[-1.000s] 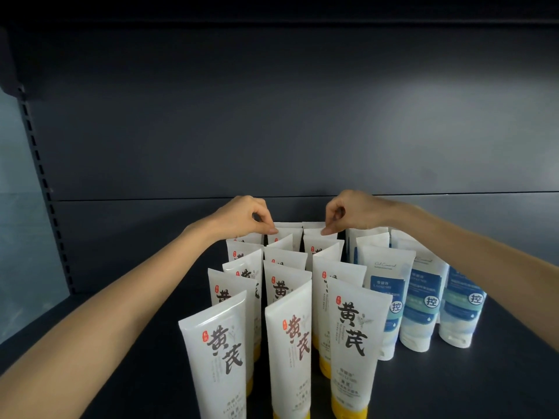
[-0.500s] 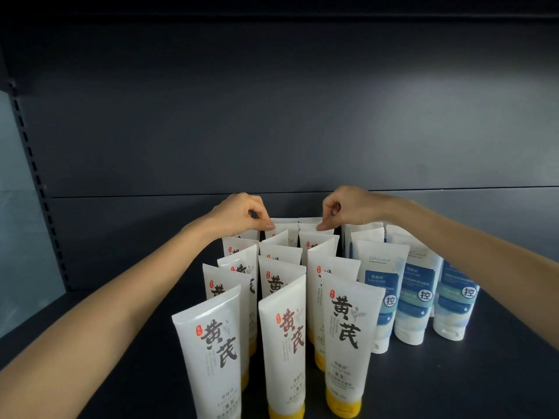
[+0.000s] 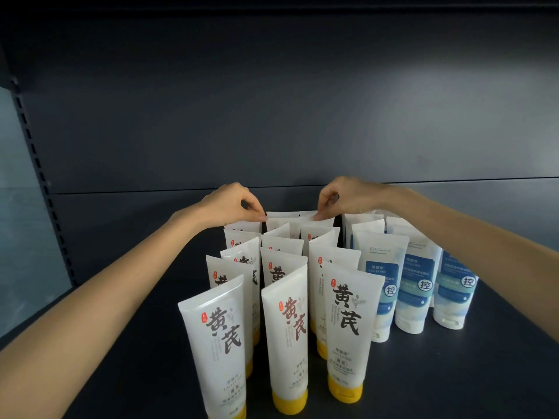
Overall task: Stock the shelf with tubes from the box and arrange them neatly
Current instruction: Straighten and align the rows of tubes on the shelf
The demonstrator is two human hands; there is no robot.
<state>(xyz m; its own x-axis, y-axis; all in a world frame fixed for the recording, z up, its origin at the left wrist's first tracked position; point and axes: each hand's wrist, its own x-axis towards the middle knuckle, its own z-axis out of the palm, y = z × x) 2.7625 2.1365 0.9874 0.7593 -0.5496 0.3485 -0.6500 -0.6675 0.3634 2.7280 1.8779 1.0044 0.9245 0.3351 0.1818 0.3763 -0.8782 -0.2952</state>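
Pinch grips with left hand (image 3: 233, 204) and right hand (image 3: 348, 196) on crimped tops of rearmost tubes (image 3: 281, 223), just beneath each hand; ease upright, square to rows (image 3: 282, 267) nearer the wrists, without tipping any.

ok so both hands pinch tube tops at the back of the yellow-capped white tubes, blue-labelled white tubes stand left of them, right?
No. The head view shows the blue-labelled white tubes standing right of the yellow-capped white tubes, not left. The left hand and right hand do pinch tube tops at the back.
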